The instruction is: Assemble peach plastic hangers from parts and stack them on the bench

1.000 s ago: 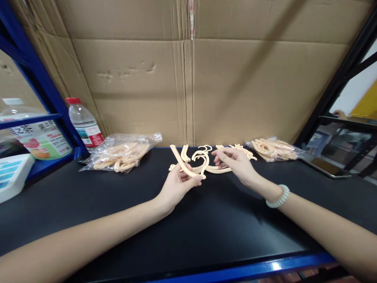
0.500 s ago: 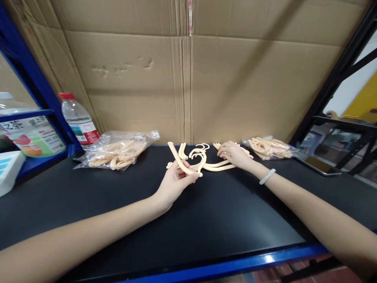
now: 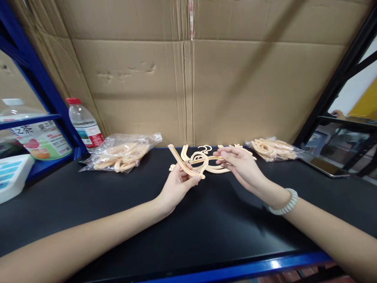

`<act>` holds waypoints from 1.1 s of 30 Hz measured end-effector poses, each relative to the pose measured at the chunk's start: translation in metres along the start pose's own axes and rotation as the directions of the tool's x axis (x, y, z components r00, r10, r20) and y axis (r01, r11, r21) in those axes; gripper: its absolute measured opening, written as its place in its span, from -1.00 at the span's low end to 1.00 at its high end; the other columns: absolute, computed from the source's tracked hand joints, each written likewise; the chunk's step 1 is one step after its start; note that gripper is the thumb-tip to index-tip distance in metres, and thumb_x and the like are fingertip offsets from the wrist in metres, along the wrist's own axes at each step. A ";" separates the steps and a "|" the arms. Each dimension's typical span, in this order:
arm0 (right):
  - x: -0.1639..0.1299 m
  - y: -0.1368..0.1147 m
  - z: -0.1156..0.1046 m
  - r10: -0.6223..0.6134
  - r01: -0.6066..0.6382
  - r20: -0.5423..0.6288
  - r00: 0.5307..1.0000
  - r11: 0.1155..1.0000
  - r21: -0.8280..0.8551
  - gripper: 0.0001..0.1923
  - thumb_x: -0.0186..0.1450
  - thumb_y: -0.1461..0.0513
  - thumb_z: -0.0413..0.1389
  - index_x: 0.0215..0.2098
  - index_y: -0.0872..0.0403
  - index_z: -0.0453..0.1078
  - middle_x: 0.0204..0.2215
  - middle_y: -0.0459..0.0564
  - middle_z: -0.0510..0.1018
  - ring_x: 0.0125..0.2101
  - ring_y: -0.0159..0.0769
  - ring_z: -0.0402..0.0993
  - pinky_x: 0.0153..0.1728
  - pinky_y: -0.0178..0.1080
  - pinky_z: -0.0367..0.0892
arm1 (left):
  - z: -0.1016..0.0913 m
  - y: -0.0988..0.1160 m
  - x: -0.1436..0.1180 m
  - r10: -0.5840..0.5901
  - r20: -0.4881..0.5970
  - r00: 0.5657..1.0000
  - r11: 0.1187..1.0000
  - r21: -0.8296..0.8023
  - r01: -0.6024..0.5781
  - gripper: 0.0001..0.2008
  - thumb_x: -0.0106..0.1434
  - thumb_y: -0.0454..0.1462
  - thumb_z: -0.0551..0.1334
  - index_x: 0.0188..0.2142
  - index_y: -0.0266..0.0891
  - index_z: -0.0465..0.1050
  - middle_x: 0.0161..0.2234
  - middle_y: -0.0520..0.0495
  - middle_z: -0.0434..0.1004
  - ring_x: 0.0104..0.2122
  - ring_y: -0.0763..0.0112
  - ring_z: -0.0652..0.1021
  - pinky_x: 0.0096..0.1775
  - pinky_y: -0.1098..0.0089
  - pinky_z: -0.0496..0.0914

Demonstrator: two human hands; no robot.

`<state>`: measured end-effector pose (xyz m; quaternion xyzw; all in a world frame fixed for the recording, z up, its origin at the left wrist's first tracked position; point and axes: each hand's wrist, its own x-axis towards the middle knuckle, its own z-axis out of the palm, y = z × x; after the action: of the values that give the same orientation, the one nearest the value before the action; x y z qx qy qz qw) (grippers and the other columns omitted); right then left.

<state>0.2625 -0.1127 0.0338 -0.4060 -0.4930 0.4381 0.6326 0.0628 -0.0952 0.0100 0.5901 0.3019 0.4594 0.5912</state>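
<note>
My left hand (image 3: 179, 184) is closed around a cream plastic hanger arm (image 3: 177, 158), which slants up to the left. A curved hook (image 3: 205, 160) rises at that arm's lower end, by my thumb. My right hand (image 3: 246, 167) pinches another cream hanger arm (image 3: 211, 158) between thumb and fingers, its free end pointing left toward the hook. Behind and below it, hanger pieces (image 3: 216, 170) lie on the black table (image 3: 188, 228). Further back are several loose curved arms (image 3: 185, 151) and more hooks (image 3: 205, 148), partly hidden by my hands.
A clear bag of hanger parts (image 3: 120, 151) lies at the left, another bag (image 3: 273, 149) at the right beside a phone-like flat object (image 3: 326, 168). A red-capped bottle (image 3: 85, 125) and a white tray (image 3: 14, 173) stand left. Cardboard (image 3: 250, 90) walls the back.
My right hand has come back from the pieces at the rear right, bringing a hanger arm toward my left hand. The left hand keeps its hold, nearly in place.
</note>
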 end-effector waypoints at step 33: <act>-0.014 0.023 0.017 0.109 -0.090 0.313 0.943 0.993 -0.074 -0.75 0.04 0.24 0.32 -0.30 0.08 0.46 -0.38 -0.06 0.57 -0.33 -0.30 0.51 -0.21 -0.17 0.43 | -0.002 -0.003 0.002 0.012 0.071 0.997 0.995 -0.102 -0.005 -0.65 -0.01 -0.47 0.31 -0.34 -0.20 0.15 -0.45 0.10 0.54 -0.39 0.45 0.55 -0.24 0.37 0.39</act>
<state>0.2400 -0.1186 0.0119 -0.3730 -0.5796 0.5144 0.5102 0.0628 -0.0923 0.0075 0.5765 0.2540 0.4553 0.6291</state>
